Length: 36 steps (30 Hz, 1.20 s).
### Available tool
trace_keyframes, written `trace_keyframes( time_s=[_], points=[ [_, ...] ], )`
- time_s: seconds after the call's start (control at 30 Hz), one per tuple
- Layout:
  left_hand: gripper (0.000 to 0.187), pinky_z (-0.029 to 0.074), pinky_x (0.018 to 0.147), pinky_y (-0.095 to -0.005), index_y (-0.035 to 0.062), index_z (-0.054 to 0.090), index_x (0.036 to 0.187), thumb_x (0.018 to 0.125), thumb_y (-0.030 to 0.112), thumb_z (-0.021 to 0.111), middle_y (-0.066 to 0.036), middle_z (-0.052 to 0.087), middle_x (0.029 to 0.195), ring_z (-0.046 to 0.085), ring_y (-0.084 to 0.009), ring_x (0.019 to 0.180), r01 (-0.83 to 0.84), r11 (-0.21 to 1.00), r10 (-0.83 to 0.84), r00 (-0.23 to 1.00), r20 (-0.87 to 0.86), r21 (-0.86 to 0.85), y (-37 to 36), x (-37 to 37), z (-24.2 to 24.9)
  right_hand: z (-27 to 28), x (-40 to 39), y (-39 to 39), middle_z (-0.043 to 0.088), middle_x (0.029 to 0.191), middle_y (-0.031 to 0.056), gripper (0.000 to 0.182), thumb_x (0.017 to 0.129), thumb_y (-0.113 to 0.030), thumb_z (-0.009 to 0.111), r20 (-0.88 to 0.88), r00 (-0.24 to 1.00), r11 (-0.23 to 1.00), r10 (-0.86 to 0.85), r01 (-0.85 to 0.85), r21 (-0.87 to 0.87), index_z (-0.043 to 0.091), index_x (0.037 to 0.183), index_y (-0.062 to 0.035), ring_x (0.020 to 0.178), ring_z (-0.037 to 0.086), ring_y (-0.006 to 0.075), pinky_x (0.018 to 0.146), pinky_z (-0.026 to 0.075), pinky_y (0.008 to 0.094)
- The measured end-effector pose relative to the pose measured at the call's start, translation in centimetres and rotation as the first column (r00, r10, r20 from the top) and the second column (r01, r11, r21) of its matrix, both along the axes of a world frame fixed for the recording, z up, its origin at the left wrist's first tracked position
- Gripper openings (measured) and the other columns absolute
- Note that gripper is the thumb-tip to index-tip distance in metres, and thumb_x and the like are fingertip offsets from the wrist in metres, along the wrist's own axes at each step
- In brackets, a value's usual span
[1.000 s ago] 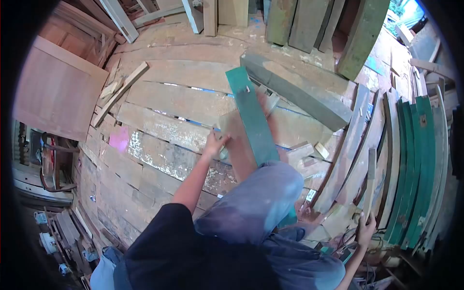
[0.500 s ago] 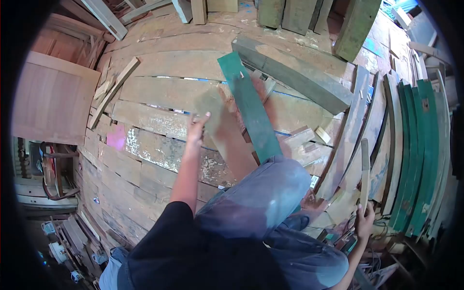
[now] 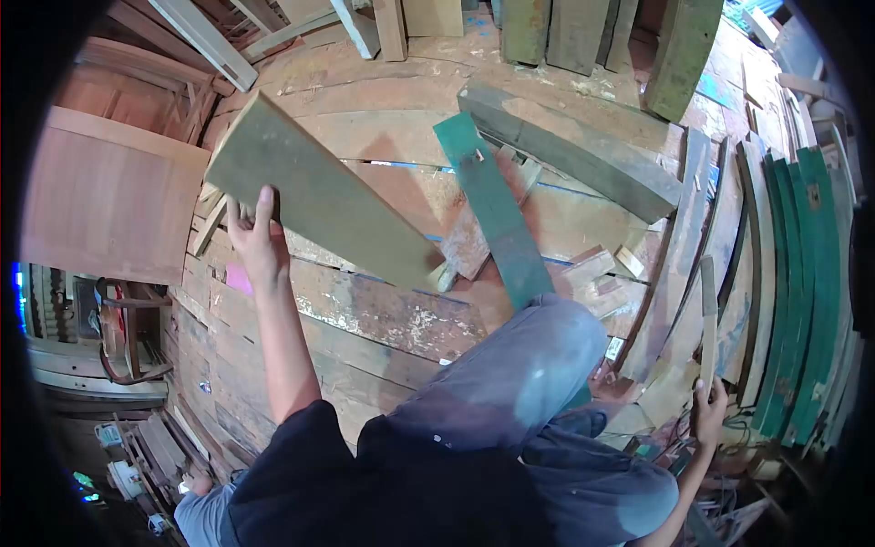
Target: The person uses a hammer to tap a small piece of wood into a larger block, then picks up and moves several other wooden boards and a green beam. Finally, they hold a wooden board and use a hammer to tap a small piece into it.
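Note:
My left hand is closed on the edge of a broad grey-brown wooden board, thumb over its face. The board slants from upper left down to the right, its lower end over a small wood block. A green-painted plank lies beside that block and runs down to my bent knee. At the right, my right hand is closed around the lower end of a long, narrow, flat piece, dark grey at the top and paler toward my fingers. I cannot tell what kind of tool or strip it is.
A thick grey beam lies beyond the green plank. Curved green boards and other long planks line the right side. Small wood offcuts lie near my knee. A wide wooden panel stands at left, on the gapped plank floor.
My left hand has swung left and slightly down with the board, which was blurred near the middle before. My right hand keeps its hold on the narrow piece. The view has shifted slightly.

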<state>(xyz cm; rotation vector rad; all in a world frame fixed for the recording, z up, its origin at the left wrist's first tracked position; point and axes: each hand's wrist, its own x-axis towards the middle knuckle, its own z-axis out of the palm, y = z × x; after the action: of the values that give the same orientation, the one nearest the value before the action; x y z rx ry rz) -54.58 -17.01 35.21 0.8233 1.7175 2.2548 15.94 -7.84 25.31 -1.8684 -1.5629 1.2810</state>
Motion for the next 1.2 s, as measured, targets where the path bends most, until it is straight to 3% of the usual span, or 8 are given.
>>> trace_keyframes(
  time_s=[0.1, 0.17, 0.23, 0.47, 0.97, 1.1, 1.17, 1.2],
  points=[
    [0.054, 0.049, 0.092, -0.0322, -0.0019, 0.048, 0.133, 0.087, 0.005, 0.075, -0.008, 0.062, 0.120, 0.063, -0.0190, 0.101, -0.048, 0.992, 0.045, 0.998, 0.035, 0.113, -1.8, 2.3, -4.3, 0.0, -0.3, 0.0, 0.047, 0.075, -0.0060, 0.025, 0.101, -0.018, 0.059, 0.000, 1.000, 1.000, 0.000, 0.000, 0.004, 0.060, 0.116, 0.0018, 0.065, 0.038, 0.0039, 0.056, 0.031, 0.0231],
    [0.059, 0.049, 0.092, -0.0343, -0.0014, 0.047, 0.133, 0.084, 0.008, 0.079, -0.009, 0.061, 0.120, 0.062, -0.0204, 0.101, -0.003, 0.984, -0.012, 0.996, -0.085, -0.179, -4.8, 2.9, -9.3, -0.7, 0.0, 0.1, 0.049, 0.077, -0.0053, 0.026, 0.100, -0.017, 0.059, 0.035, 0.999, 0.998, 0.036, -0.038, 0.056, 0.060, 0.118, 0.0023, 0.068, 0.039, 0.0041, 0.058, 0.033, 0.0230],
    [0.063, 0.049, 0.091, -0.0332, -0.0015, 0.047, 0.132, 0.081, 0.011, 0.083, -0.010, 0.061, 0.118, 0.062, -0.0201, 0.102, 0.045, 0.981, -0.038, 0.999, 0.039, -0.188, -6.2, 4.8, -11.8, -0.8, 0.2, 0.0, 0.050, 0.079, -0.0047, 0.027, 0.100, -0.016, 0.059, 0.064, 0.996, 0.996, 0.054, -0.058, 0.072, 0.060, 0.120, 0.0027, 0.070, 0.040, 0.0043, 0.060, 0.034, 0.0229],
    [0.064, 0.051, 0.095, -0.0348, -0.0043, 0.045, 0.128, 0.077, 0.004, 0.084, -0.013, 0.062, 0.117, 0.062, -0.0208, 0.108, 0.264, 0.903, -0.253, 0.964, 0.077, -0.340, -5.9, 4.9, -10.1, -0.7, -0.7, 0.5, 0.052, 0.081, -0.0041, 0.026, 0.100, -0.015, 0.058, 0.033, 0.996, 0.992, 0.078, -0.081, 0.096, 0.061, 0.119, 0.0031, 0.071, 0.042, 0.0049, 0.061, 0.035, 0.0236],
    [0.058, 0.055, 0.087, -0.0330, -0.0045, 0.061, 0.116, 0.065, 0.000, 0.089, -0.010, 0.069, 0.109, 0.066, -0.0177, 0.099, 0.263, 0.855, -0.299, 0.954, -0.011, -0.447, 0.6, 5.7, -7.9, -0.4, -1.2, 0.5, 0.048, 0.074, -0.0060, 0.025, 0.100, -0.019, 0.059, 0.031, 0.997, 0.997, 0.070, -0.071, 0.030, 0.060, 0.112, 0.0026, 0.064, 0.040, 0.0042, 0.054, 0.031, 0.0236],
    [0.046, 0.054, 0.089, -0.0337, 0.0005, 0.061, 0.113, 0.072, 0.000, 0.082, -0.008, 0.067, 0.103, 0.065, -0.0194, 0.093, 0.192, 0.975, -0.217, 0.922, 0.321, 0.108, 0.7, 4.3, -9.1, -0.1, 0.2, -0.7, 0.048, 0.072, -0.0055, 0.022, 0.100, -0.020, 0.060, 0.125, 0.991, 0.999, 0.041, -0.042, 0.004, 0.061, 0.108, 0.0008, 0.060, 0.040, 0.0036, 0.051, 0.031, 0.0235],
    [0.023, 0.050, 0.091, -0.0335, 0.0056, 0.056, 0.110, 0.091, 0.014, 0.065, -0.004, 0.061, 0.086, 0.062, -0.0169, 0.078, 0.422, 0.737, -0.551, 0.828, 0.109, 0.528, 2.5, 1.3, -6.5, 0.2, 0.2, -0.9, 0.046, 0.069, -0.0062, 0.021, 0.100, -0.020, 0.060, 0.118, 0.992, 0.999, 0.044, -0.044, -0.002, 0.061, 0.106, -0.0003, 0.057, 0.040, 0.0030, 0.049, 0.030, 0.0232],
    [0.011, 0.046, 0.085, -0.0305, 0.0070, 0.052, 0.106, 0.100, 0.015, 0.049, -0.003, 0.056, 0.077, 0.058, -0.0145, 0.069, 0.263, 0.731, -0.534, 0.796, 0.287, 0.630, 2.9, 2.0, -3.9, 0.1, 0.3, -1.2, 0.044, 0.065, -0.0070, 0.020, 0.100, -0.021, 0.060, 0.143, 0.990, 1.000, -0.011, 0.012, -0.008, 0.061, 0.103, -0.0017, 0.053, 0.038, 0.0024, 0.046, 0.028, 0.0237]
  ],
)
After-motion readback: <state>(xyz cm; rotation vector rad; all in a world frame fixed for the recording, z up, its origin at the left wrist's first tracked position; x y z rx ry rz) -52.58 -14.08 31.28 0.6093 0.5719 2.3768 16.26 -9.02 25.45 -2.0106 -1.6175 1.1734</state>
